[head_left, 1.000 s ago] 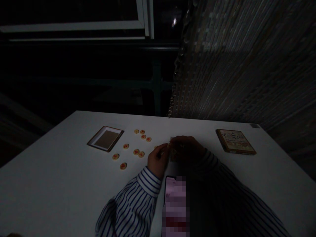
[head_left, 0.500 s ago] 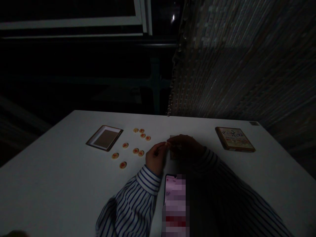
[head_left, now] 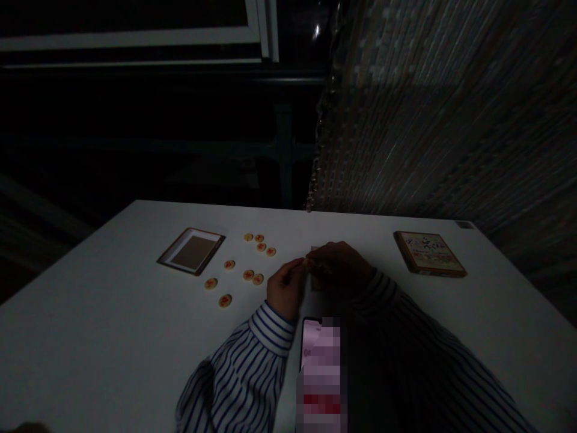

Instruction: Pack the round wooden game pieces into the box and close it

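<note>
My left hand and my right hand meet at their fingertips above the middle of the table. Both have closed fingers, pinched around something small and pale that is too dark to make out. Beneath my right hand lies a flat brownish thing, mostly covered by the hand and its shadow. To the left of my left hand, several round Chinese chess pieces with red markings are scattered on the white table. A phone with a lit, partly blurred screen lies between my forearms.
An open shallow box part with a brown inside lies at the left. On the right rests a box lid with a printed picture. A small dark label sits at the far right corner. Behind the table hangs a bead curtain.
My right hand has shifted very slightly, its fingers still against those of my left hand. The scattered pieces and both box parts stay in place.
</note>
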`<state>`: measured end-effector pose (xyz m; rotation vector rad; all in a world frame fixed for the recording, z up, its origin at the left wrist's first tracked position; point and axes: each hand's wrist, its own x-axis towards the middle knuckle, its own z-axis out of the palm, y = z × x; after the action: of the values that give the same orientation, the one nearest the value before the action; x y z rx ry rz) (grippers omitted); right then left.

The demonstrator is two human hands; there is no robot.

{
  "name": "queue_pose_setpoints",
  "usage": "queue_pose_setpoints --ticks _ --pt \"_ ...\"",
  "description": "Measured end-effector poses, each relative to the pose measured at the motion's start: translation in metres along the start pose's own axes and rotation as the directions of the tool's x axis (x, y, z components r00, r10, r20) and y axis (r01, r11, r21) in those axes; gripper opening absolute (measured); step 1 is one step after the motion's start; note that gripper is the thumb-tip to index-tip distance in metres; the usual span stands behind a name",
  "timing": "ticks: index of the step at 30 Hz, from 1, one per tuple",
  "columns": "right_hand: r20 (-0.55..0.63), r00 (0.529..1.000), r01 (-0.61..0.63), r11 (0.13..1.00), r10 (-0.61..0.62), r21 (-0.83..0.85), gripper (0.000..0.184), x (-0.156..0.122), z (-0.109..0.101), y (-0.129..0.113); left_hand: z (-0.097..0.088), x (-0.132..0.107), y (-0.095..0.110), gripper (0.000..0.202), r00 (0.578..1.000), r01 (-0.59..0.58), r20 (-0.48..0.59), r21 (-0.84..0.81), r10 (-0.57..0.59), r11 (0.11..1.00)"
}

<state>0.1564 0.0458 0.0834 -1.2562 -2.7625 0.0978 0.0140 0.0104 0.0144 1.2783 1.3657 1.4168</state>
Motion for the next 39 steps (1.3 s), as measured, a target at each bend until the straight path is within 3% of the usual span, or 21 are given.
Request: queue_pose_setpoints --ticks 5,9,14,18,30,39 --pt "-0.044 0.999 0.000 0.999 -0.002 -0.041 0.028 -0.002 -0.001 0.003 -0.001 -0.002 -0.008 0.022 0.996 -0.083 0.050 0.141 0.077 0.987" --pt "-0.025 0.999 -0.032 0.997 0.030 -0.067 0.038 -0.005 -0.003 0.006 -0.001 -0.006 -0.012 0.029 0.975 -0.211 0.133 0.314 0.178 0.925" --pt "0.004 0.996 -0.088 0.991 0.089 -0.105 0.038 -0.007 -0.001 0.013 0.001 -0.007 -0.012 0.037 0.895 -0.442 0.283 0.466 0.345 0.766" --pt "0.036 0.990 -0.128 0.984 0.133 -0.122 0.037 -0.007 0.004 0.017 0.001 -0.005 -0.015 0.037 0.837 -0.542 0.383 0.486 0.391 0.686" --pt "0.180 0.963 -0.172 0.972 0.200 -0.159 0.030 -0.002 0.010 0.011 0.000 -0.002 -0.021 0.042 0.812 -0.565 0.488 0.524 0.319 0.638" --pt "0.190 0.964 -0.156 0.973 0.187 -0.168 0.033 -0.002 0.026 0.016 0.001 -0.003 -0.021 0.039 0.817 -0.553 0.504 0.547 0.280 0.629"
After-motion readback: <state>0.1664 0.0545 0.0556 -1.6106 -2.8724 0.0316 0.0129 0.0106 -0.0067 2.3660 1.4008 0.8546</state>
